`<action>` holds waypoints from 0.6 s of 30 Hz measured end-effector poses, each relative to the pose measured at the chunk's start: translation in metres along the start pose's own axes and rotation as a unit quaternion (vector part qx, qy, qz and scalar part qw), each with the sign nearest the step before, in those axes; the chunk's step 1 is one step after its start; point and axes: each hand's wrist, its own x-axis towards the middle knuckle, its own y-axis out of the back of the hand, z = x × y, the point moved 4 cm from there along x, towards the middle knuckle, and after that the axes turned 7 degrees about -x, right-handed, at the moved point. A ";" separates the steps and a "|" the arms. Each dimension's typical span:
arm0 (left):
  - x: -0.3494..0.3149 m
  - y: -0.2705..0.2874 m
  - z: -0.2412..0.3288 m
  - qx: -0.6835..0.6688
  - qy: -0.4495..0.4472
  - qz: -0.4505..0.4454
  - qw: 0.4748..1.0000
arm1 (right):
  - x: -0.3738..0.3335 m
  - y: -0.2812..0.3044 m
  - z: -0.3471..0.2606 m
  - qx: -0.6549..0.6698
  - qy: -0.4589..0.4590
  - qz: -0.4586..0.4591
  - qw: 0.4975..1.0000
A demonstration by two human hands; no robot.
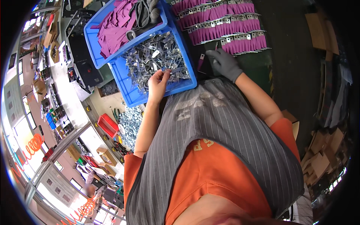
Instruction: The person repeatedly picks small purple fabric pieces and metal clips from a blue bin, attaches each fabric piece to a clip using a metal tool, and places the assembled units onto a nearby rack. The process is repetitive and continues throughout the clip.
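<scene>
My bare left hand point(159, 85) reaches into a blue bin point(125, 84) full of small bent metal pieces point(150, 56). Its thumb and forefinger are closed at the top of the heap, and a small metal piece seems to be between them. My right hand point(227, 64), in a grey glove, is over the dark work surface to the right of the bin. Its fingers are curled, and a thin metal tip shows just above them; what they hold is mostly hidden. Beside it, on the bin's side, is a purple strip with a metal end point(201, 60).
Rows of purple strips with metal ends point(240, 44) lie beyond my right hand. An upper blue bin point(92, 43) holds loose purple strips point(116, 28) and grey gloves point(146, 15). To the left are a red tray point(108, 125) and a heap of small metal parts point(131, 122).
</scene>
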 end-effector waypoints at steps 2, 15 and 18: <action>0.001 -0.002 0.000 -0.023 -0.031 0.013 0.999 | -0.014 0.000 0.016 -0.021 -0.031 -0.014 0.999; 0.002 -0.007 0.006 -0.012 -0.036 0.018 0.999 | -0.018 -0.008 -0.016 -0.114 0.065 -0.082 0.988; 0.005 -0.005 -0.002 -0.032 -0.034 0.026 0.999 | -0.005 -0.020 -0.030 -0.184 0.049 -0.115 0.975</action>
